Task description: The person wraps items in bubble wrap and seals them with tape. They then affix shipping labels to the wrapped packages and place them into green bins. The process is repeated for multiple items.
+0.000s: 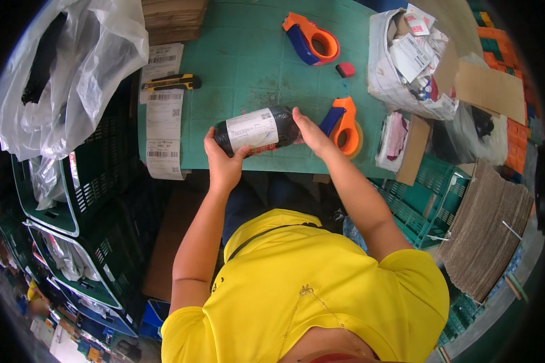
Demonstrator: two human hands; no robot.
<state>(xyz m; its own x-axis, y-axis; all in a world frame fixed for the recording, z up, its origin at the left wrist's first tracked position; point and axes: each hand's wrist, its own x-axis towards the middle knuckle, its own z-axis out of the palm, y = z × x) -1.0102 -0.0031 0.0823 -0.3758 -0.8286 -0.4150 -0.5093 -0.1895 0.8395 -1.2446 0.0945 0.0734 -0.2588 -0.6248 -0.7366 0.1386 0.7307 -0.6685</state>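
A black plastic-wrapped parcel (283,123), roundish and long, is held over the front edge of the green table. It tilts slightly, its right end farther from me. A white printed label (251,129) lies across its upper face, with a bit of red showing below. My left hand (226,163) grips the left end, thumb on the label's lower edge. At the right end, my right hand (312,134) closes around the parcel, its fingers partly hidden. Close to the right hand lies a blue and orange tape dispenser (346,130).
On the table (236,66) are a second tape dispenser (312,41), a small red block (345,69), a yellow-black box cutter (172,83) and a label strip (163,127). A box of papers (381,66) stands at right. Green crates (100,169) and plastic bags (72,78) crowd the left.
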